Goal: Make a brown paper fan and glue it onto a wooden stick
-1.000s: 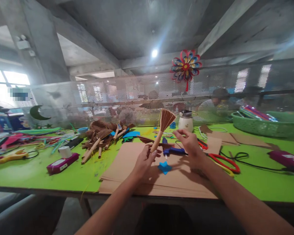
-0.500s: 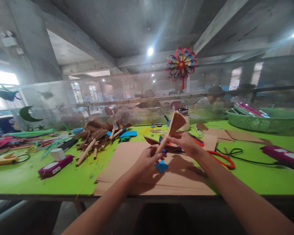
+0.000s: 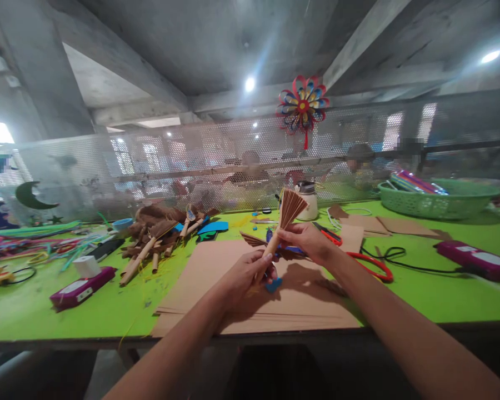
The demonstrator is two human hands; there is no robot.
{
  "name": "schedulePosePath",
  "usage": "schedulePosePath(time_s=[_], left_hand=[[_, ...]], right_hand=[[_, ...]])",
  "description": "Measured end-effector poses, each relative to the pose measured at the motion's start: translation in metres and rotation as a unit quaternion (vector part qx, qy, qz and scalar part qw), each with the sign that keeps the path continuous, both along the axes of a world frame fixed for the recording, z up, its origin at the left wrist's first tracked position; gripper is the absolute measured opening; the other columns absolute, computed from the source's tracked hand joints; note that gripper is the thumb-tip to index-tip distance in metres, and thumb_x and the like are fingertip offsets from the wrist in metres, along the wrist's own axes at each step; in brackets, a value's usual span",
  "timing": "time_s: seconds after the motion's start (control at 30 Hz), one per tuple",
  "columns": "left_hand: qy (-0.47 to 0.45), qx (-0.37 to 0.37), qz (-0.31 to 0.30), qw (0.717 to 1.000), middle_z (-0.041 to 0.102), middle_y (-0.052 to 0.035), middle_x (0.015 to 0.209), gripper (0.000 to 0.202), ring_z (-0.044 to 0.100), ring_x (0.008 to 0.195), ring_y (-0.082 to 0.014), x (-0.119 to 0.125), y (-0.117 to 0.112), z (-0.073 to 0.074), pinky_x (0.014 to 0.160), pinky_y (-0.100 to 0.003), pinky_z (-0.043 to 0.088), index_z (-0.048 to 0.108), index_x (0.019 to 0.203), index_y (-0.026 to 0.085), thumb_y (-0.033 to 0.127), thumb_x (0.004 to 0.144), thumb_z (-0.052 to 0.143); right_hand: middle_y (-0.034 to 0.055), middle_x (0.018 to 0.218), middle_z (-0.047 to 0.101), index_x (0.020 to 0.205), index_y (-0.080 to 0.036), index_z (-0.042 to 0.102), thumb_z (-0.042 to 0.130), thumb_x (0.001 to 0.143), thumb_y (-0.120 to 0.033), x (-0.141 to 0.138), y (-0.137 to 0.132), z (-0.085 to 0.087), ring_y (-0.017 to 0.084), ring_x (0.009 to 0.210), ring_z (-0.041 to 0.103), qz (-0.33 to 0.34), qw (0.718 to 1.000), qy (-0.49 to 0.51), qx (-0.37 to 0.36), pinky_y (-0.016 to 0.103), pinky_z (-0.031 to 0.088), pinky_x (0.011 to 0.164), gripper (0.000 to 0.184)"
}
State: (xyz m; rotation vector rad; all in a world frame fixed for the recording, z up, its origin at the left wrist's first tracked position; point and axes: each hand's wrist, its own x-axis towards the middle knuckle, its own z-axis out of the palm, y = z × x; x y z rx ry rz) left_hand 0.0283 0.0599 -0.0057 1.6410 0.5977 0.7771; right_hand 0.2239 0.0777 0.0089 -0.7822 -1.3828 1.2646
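Both hands hold a brown paper piece [image 3: 293,208] with a rolled handle and a pleated, fanned-out top. My left hand [image 3: 254,266] is closed round the lower handle. My right hand [image 3: 306,240] pinches it where the pleats begin to spread. The piece tilts, its fan pointing up and slightly right. Below lies a stack of brown paper sheets [image 3: 204,283], its front near the table edge. A small blue scrap [image 3: 274,285] rests on the stack under my hands. Other brown folded paper and something blue are partly hidden behind my fingers.
Scissors with red handles [image 3: 370,266] lie right of the stack. A heap of brown paper rolls [image 3: 154,239] is at left. Purple power strips [image 3: 83,286] sit on both sides. A green basket [image 3: 439,200] and a jar [image 3: 306,200] stand at the back.
My left hand has shifted its grip on the handle, fingers now further round it. The fan stands a little more upright. The whole view has shifted slightly.
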Motion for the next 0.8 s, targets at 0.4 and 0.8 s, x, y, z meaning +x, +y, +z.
schedulePosePath(time_s=[0.4,0.8], left_hand=[[0.012,-0.017,0.028,0.999,0.058,-0.0028,0.067,0.032,0.052,0.056,-0.0112,0.005,0.0,-0.011,0.055,-0.024,0.039,0.05,0.08,0.017,0.048,0.079,0.055],[0.044,0.065,0.138,0.987,0.06,-0.0051,0.069,0.026,0.054,0.061,-0.0144,0.012,0.004,-0.013,0.058,-0.027,0.044,0.055,0.079,0.016,0.042,0.079,0.055]], right_hand=[[0.0056,0.07,0.067,0.08,-0.011,0.071,0.075,0.063,-0.039,-0.001,0.003,-0.004,0.013,0.061,0.058,-0.002,1.0,-0.017,-0.01,0.028,0.048,0.059,0.034],[0.0049,0.066,0.066,0.079,-0.01,0.072,0.074,0.063,-0.041,-0.006,0.006,-0.004,0.013,0.057,0.057,-0.04,0.999,-0.031,0.013,0.029,0.05,0.056,0.034]])
